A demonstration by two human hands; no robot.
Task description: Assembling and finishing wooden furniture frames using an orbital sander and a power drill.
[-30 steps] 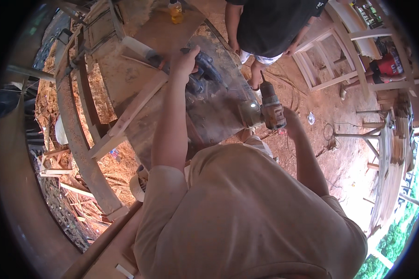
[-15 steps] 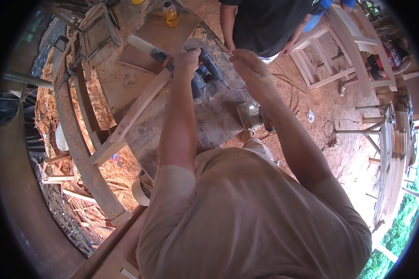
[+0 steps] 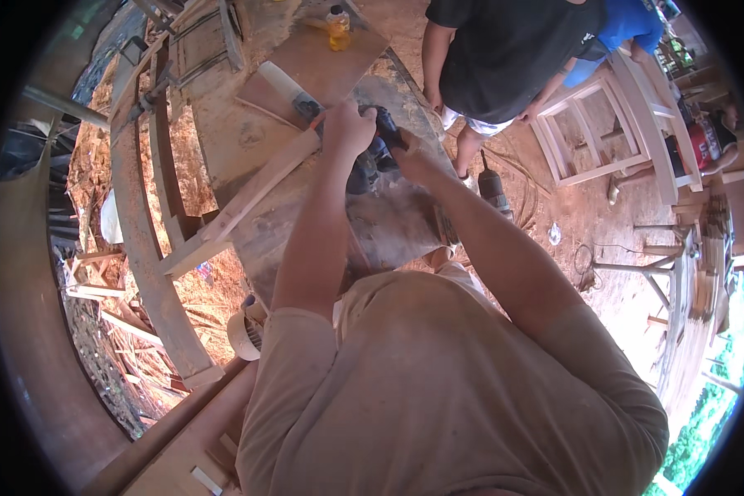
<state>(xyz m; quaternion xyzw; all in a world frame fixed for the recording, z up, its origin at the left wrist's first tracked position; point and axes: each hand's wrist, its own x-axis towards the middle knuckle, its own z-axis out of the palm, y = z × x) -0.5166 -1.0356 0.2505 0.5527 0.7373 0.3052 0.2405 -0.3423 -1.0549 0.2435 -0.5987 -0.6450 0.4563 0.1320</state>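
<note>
A dark power tool with black and blue parts sits on the dusty worktable, in front of me. My left hand is closed at the tool's left side, beside the end of a long wooden piece. What its fingers wrap is partly hidden, but a black part of the tool shows at the fist. My right hand is wrapped round the tool's black handle. A long pale piece reaches up and left from beside my left hand.
A bottle of yellow liquid stands on a brown board. Curved timber runs down the left. Beyond the table stands a person in a dark shirt. Wooden frames stand at right; a dark bottle-shaped thing is nearer.
My right hand was raised and apart from the tool; now it is closed on the handle. The view has shifted, so the bottle and board appear farther right.
</note>
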